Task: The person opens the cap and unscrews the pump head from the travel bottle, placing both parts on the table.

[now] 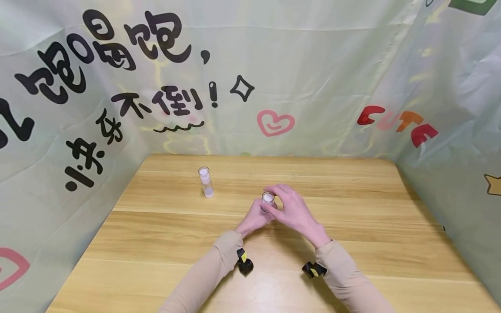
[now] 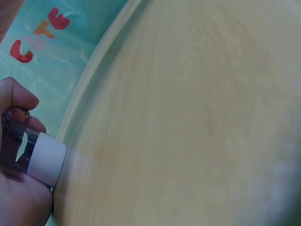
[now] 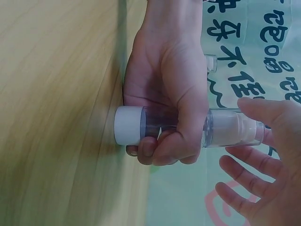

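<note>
My left hand (image 1: 256, 215) grips a small clear pump bottle (image 3: 160, 120) round its body, fingers curled about it. The bottle stands upright near the middle of the table, its white base (image 2: 47, 159) showing below the hand. At the top, a clear cap (image 3: 235, 127) covers a white pump head. My right hand (image 1: 291, 208) pinches this cap between thumb and forefinger, while its other fingers (image 3: 240, 174) spread apart beside it. A second similar bottle (image 1: 206, 182) stands upright to the left, farther back.
The wooden table (image 1: 156, 234) runs back to a printed cloth wall (image 1: 321, 87), with more cloth along both sides. Black wrist cameras hang under both sleeves, one at the left cuff (image 1: 244, 262) and one at the right (image 1: 314, 270).
</note>
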The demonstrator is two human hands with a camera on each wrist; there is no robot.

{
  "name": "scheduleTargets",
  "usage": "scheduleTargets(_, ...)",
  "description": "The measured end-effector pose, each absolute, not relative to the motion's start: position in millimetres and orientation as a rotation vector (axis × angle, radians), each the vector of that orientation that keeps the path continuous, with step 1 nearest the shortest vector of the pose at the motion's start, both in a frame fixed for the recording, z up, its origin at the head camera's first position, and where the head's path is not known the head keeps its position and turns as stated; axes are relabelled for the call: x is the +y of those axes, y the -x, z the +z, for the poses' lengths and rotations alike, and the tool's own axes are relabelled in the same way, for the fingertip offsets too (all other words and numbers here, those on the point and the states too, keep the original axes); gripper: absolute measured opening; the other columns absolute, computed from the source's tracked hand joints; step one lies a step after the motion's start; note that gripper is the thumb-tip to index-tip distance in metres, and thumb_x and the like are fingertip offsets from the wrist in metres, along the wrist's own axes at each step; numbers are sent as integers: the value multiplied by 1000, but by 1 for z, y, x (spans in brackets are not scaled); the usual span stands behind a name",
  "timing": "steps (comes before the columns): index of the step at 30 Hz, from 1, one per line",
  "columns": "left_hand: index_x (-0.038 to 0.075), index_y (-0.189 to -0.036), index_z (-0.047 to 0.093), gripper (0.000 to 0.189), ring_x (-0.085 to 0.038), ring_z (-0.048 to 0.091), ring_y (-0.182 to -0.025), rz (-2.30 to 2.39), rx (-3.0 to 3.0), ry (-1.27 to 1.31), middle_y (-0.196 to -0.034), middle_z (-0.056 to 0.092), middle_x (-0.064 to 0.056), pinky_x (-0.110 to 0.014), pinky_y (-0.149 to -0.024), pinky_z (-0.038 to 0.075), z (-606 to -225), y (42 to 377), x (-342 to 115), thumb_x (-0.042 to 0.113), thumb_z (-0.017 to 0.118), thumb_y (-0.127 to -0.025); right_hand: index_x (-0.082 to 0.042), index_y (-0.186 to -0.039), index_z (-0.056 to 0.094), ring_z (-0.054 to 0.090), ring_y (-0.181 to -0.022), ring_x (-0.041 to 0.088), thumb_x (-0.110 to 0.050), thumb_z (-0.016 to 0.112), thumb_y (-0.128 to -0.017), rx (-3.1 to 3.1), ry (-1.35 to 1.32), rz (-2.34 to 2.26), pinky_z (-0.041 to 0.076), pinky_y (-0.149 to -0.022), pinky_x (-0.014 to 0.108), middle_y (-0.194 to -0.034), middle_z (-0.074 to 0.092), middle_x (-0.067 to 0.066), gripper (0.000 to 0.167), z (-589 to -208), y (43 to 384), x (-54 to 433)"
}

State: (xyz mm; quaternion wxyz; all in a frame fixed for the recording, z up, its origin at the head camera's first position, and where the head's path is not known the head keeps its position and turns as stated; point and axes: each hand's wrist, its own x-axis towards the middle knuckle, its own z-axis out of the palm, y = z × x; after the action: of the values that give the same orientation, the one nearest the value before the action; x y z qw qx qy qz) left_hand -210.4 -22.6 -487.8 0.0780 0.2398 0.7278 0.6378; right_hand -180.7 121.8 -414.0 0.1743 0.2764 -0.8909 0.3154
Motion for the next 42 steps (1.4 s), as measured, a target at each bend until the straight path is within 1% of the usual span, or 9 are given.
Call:
scheduleTargets(5,-7,-79,59,4,-1,50,-65,1905,2165,-730,-70,53,9,-17,-65,45,-467,200,-26,-11,59,-79,-11,-118,69,69,-101,28,-25,80,-85,-2502,-793,879,58,-85,45,-109,73,9,38,-415,181,122)
scheduleTargets(10,-1,-79,60,7,-1,50,-62,1877,2184,-697,-69,55,8,-17,-61,45,-467,201,-27,-8,62,-80,-8,-117,70,69,-95,24,-23,80,-85,-2457,-817,873,59,-81,40,-104,73,8,36,-413,181,122)
scheduleTargets(16,-3,-84,61,7,-2,52,-63,1860,2203,-698,-72,58,3,-18,-62,47,-495,217,-24,-8,64,-80,-8,-117,71,68,-92,21,-23,79,-85,-2425,-828,863,57,-76,36,-102,73,7,36,-410,181,122)
scheduleTargets(21,-3,-87,61,8,-5,54,-64,1881,2207,-665,-75,61,-1,-19,-62,47,-496,216,-24,-5,65,-80,-5,-115,71,69,-93,23,-23,79,-85,-2405,-834,868,57,-77,37,-102,73,8,36,-407,181,122)
scheduleTargets(25,-6,-96,62,16,-6,56,-66,1889,2174,-666,-78,63,-4,-21,-62,50,-496,215,-24,-3,68,-82,-4,-114,71,69,-93,23,-21,79,-85,-2365,-845,885,58,-79,39,-100,73,8,35,-402,181,123)
scheduleTargets(29,-5,-103,63,21,-6,57,-67,1881,2174,-669,-82,65,-5,-22,-64,52,-496,214,-24,-2,69,-83,-4,-115,70,68,-91,23,-19,79,-85,-2334,-835,904,57,-81,40,-96,72,8,35,-395,180,125)
scheduleTargets(32,-5,-99,63,18,-6,57,-68,1881,2179,-667,-80,64,-2,-22,-68,52,-496,214,-24,-4,68,-81,-3,-116,69,68,-91,23,-18,79,-85,-2315,-826,913,57,-81,41,-95,72,9,36,-390,179,127)
scheduleTargets(37,-3,-83,60,9,-7,54,-64,1874,2175,-630,-71,58,6,-23,-69,50,-495,215,-22,-6,66,-79,-3,-116,69,67,-89,23,-15,80,-83,-2277,-805,912,57,-79,41,-94,72,10,36,-383,179,135)
scheduleTargets(42,-3,-81,60,8,-8,54,-62,1900,2146,-595,-67,57,8,-22,-70,50,-495,215,-21,-8,66,-79,-1,-115,69,67,-89,26,-12,81,-82,-2258,-775,913,56,-80,45,-94,72,12,37,-380,180,146)
